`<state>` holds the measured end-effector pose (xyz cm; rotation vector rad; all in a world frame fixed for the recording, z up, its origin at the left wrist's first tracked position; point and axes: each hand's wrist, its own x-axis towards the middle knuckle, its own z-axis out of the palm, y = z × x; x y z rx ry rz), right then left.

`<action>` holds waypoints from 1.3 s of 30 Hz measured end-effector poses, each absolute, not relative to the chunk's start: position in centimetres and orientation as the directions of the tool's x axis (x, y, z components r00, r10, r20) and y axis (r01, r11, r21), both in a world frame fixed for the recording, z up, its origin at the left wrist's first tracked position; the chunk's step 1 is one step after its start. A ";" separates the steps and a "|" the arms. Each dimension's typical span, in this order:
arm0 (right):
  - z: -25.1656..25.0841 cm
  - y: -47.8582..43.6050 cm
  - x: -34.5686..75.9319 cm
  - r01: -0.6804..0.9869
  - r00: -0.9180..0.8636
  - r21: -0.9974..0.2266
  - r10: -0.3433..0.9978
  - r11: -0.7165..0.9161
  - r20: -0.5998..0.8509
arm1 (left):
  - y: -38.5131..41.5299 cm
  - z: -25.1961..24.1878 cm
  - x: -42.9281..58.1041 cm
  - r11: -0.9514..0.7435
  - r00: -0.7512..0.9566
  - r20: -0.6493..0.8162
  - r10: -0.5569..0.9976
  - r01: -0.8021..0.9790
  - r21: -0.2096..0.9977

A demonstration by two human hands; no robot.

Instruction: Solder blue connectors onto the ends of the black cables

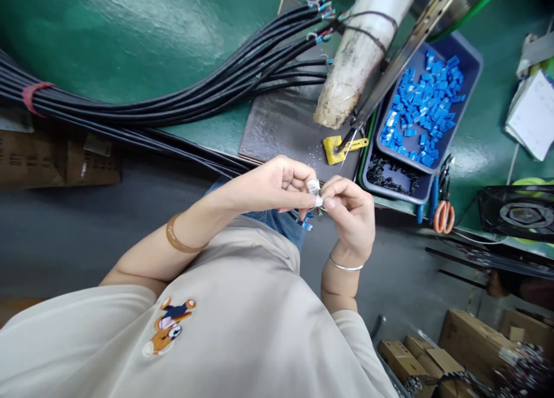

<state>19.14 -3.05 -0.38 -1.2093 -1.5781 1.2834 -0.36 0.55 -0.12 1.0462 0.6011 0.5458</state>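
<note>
Above my lap, my left hand [285, 184] is closed in a pinch, with white covers on the thumb tip and a fingertip. My right hand [352, 213] meets it, thumb and forefinger pinched. Between the fingertips run thin coloured wires [321, 211] from a black cable's end; the exact grip is partly hidden. A small blue connector [306, 225] hangs just below the left fingers, by the cable end. Beyond my hands, on the dark board [281, 130], lies a yellow piece with a strap-like end [333, 150].
A bundle of black cables [173, 106] crosses the green bench from the left. A white-wrapped post [355, 57] and a metal bar rise ahead. To the right are a bin of blue connectors [474, 69], a tray of black parts [389, 176], orange-handled pliers [444, 216] and a fan [519, 213].
</note>
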 end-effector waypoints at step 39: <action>0.7 -4.1 18.3 0.579 0.102 -0.814 0.985 0.055 0.140 | -1.6 -2.2 2.0 -0.535 0.301 0.453 0.839 0.310 0.786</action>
